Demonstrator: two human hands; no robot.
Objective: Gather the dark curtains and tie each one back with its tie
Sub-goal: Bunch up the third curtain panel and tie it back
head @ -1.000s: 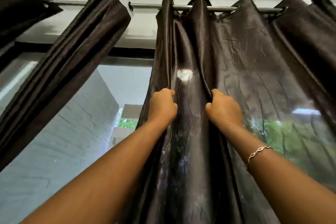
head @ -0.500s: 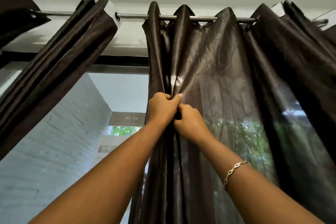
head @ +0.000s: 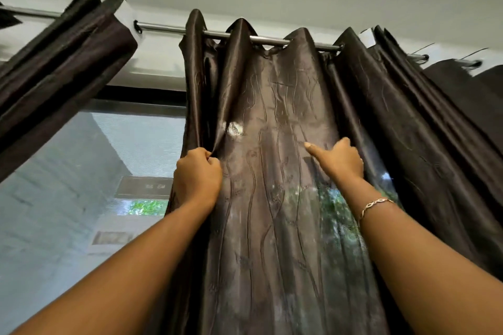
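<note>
Curtain edge in left hand

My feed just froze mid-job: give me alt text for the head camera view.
The left hand grips the gathered left edge of a dark curtain hanging from a rod, while the right hand hooks a fold farther right. A second curtain hangs bunched at left.

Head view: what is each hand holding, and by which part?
Left hand grips the dark curtain by its bunched left-edge folds. Right hand lies on a fold further right; a grip cannot be told.
</note>
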